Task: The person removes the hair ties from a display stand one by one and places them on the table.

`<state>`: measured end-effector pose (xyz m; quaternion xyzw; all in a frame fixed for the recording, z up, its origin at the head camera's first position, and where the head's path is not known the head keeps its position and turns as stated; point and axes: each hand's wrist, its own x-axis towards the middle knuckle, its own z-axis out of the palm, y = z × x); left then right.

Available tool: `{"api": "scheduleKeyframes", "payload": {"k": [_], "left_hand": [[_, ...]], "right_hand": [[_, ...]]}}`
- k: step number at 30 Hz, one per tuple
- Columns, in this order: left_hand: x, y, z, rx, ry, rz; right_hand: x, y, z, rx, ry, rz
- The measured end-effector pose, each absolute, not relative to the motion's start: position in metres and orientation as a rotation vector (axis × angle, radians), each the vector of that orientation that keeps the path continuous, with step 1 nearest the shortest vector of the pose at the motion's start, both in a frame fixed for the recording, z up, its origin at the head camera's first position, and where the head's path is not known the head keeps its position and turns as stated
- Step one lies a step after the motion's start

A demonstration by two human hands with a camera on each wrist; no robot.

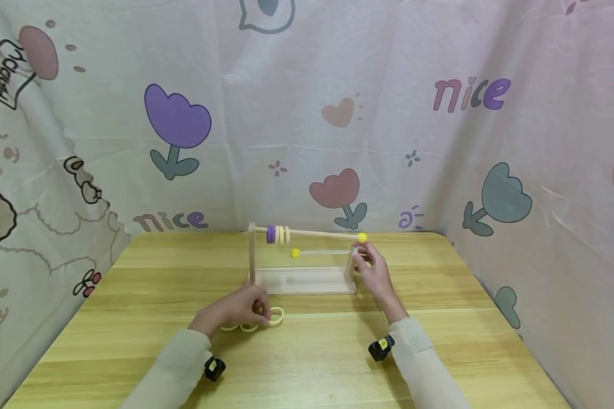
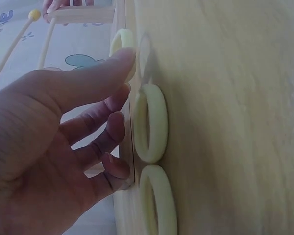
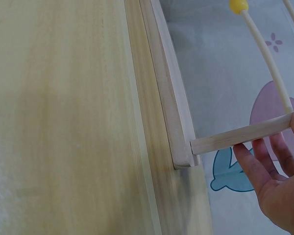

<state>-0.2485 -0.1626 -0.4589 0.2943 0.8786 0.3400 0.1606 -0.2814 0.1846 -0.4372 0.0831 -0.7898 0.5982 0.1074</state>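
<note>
Wood-grain worktop (image 1: 327, 352): pale-yellow ring (image 2: 128, 39) pinched in left grip (image 1: 243, 307); two matching rings (image 2: 159, 122) just beside it; short post (image 3: 240, 134) held by right grip (image 1: 376, 274). Ring could be dropped should its thin rim be pinched loosely.

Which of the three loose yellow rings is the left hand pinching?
The rightmost loose ring in the head view, pinched by the left hand; the middle ring and leftmost ring lie on the table, untouched.
</note>
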Motion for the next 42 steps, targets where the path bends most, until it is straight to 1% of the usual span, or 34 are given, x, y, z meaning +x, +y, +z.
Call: {"api": "scheduleKeyframes", "payload": {"k": [5, 22, 29, 36, 42], "left_hand": [[-0.249, -0.163, -0.46, 0.851, 2.504, 0.972], [-0.251, -0.164, -0.464, 0.859, 2.49, 0.964], [-0.252, -0.164, -0.462, 0.895, 2.492, 0.952], [-0.252, -0.164, -0.461, 0.922, 2.495, 0.924], [-0.252, -0.166, -0.458, 0.886, 2.467, 0.962]], "right_hand": [[-0.296, 0.188, -0.457, 0.242, -2.295, 1.763], [-0.296, 0.189, -0.458, 0.215, -2.302, 1.746], [-0.293, 0.187, -0.452, 0.201, -2.324, 1.759], [-0.273, 0.182, -0.426, 0.227, -2.356, 1.741], [-0.272, 0.181, -0.424, 0.237, -2.349, 1.747]]}}
